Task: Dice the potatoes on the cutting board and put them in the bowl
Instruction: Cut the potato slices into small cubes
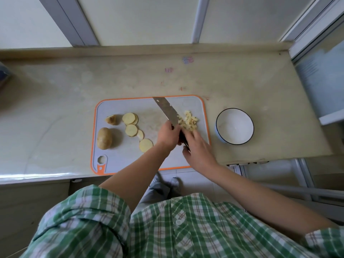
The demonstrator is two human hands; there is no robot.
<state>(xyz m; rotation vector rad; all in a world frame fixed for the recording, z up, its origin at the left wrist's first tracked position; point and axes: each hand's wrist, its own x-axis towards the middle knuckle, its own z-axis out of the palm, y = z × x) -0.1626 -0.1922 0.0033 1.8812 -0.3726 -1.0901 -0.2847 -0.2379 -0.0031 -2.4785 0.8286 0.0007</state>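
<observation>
While the left hand (pixel 167 135) grips the knife (pixel 168 112), the open right hand (pixel 198 146) touches diced potato (pixel 189 120).

Single head-worn view, looking steeply down, close over the cutting board (pixel 130 155) (wide-angle, edges curved), counter (pixel 55 108) beyond

Soft daylight coming from window panels (pixel 141 19) ahead; glare streaking along counter front edge (pixel 37 176); wide-angle bending frame edges; checked shirt (pixel 167 229) blurring softly
</observation>
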